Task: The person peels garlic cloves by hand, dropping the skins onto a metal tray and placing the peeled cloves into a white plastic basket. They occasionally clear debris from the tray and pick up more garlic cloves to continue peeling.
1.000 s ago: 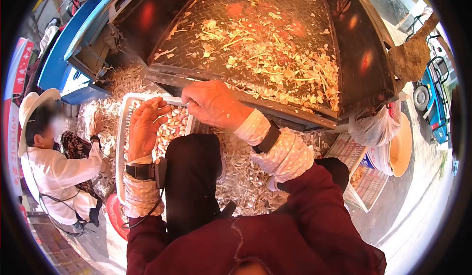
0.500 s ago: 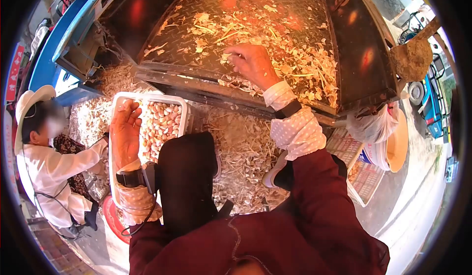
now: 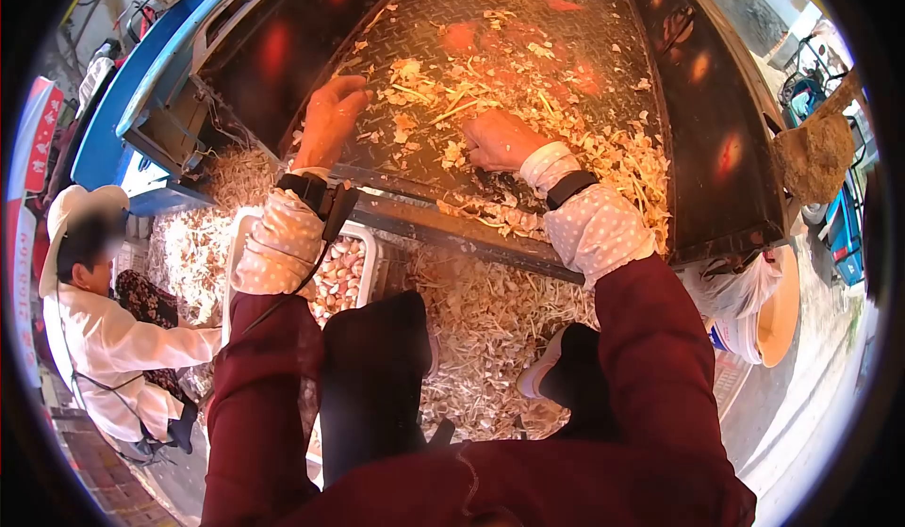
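My left hand [image 3: 330, 117] is over the front left edge of a dark metal cart bed [image 3: 415, 37], its fingers loosely bent and apart, with nothing visible in them. Further right, my right hand [image 3: 501, 140] is down at the bed among dry garlic skins and stalks [image 3: 603, 150]. Its fingers are curled under, and whatever they hold is hidden. Below my left forearm stands a white plastic crate [image 3: 370, 277] of garlic cloves [image 3: 339, 277], partly covered by my sleeve.
A person in a white hat and shirt [image 3: 123, 338] sits at the left beside the crate. Garlic husks [image 3: 481, 357] cover the ground around my legs. A plastic bag [image 3: 745, 287] and a tub [image 3: 778, 310] are at the right. High metal sides [image 3: 716, 122] flank the bed.
My left hand has moved from above the crate up and forward to the cart bed. My right hand has lowered slightly to the right, its fingers more curled. The view has shifted a little.
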{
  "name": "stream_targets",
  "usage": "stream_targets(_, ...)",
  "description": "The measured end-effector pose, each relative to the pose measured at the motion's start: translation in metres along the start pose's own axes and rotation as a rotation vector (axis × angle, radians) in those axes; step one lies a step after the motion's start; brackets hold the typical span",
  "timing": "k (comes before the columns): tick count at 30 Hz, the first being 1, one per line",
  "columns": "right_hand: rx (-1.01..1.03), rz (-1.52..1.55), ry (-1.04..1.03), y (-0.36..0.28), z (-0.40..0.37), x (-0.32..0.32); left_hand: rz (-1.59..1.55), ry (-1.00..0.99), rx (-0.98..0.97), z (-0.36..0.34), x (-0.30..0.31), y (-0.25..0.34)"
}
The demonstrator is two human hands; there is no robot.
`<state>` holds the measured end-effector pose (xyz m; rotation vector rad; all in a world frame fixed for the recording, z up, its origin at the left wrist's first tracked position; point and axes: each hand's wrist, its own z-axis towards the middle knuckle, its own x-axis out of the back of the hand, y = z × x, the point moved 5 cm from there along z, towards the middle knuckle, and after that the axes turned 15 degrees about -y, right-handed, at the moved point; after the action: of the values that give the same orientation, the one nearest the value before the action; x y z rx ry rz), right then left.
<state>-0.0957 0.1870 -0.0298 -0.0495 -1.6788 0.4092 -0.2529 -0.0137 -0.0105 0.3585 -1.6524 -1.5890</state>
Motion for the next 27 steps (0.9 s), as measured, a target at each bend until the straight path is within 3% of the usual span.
stream_targets(2, 0.013, -0.063, -0.002, -0.003, -0.002, 0.002, 0.333, 0.03, -0.048, 0.018, -0.003, -0.008)
stream_targets(3, 0.013, -0.066, 0.002, 0.0, -0.002, 0.005, 0.335, 0.032, -0.053, 0.025, -0.002, -0.015)
stream_targets(6, 0.046, 0.019, -0.021, 0.004, -0.004, 0.002, 0.769, 0.025, -0.281, 0.035, -0.004, -0.019)
stream_targets(10, 0.171, 0.11, -0.008, 0.005, -0.009, 0.003, 0.863, -0.036, -0.382, 0.072, -0.003, -0.039)
stream_targets(12, 0.171, 0.122, 0.015, 0.004, -0.014, 0.004, 0.93, -0.227, -0.367, 0.087, -0.017, -0.05)
stream_targets(13, 0.174, 0.129, 0.034, 0.003, -0.016, 0.005, 0.93, -0.231, -0.359, 0.09, -0.015, -0.046)
stream_targets(15, 0.159, 0.121, 0.039, 0.002, -0.018, 0.005, 0.703, -0.449, -0.216, 0.095, -0.016, -0.037)
stream_targets(16, 0.15, 0.121, 0.025, 0.002, -0.017, 0.004, 0.859, -0.249, -0.411, 0.092, -0.016, -0.028)
stream_targets(19, 0.133, 0.145, -0.001, 0.003, -0.016, 0.004, 0.983, -0.337, -0.363, 0.101, -0.029, -0.025)
stream_targets(24, 0.116, 0.217, 0.007, 0.014, -0.023, -0.006, 0.905, -0.337, -0.448, 0.101, -0.047, -0.027)
stream_targets(25, 0.12, 0.241, 0.03, 0.013, -0.026, -0.004, 0.906, -0.332, -0.451, 0.098, -0.048, -0.019)
stream_targets(27, 0.122, 0.266, 0.053, 0.014, -0.033, -0.002, 0.837, -0.335, -0.26, 0.097, -0.047, -0.013)
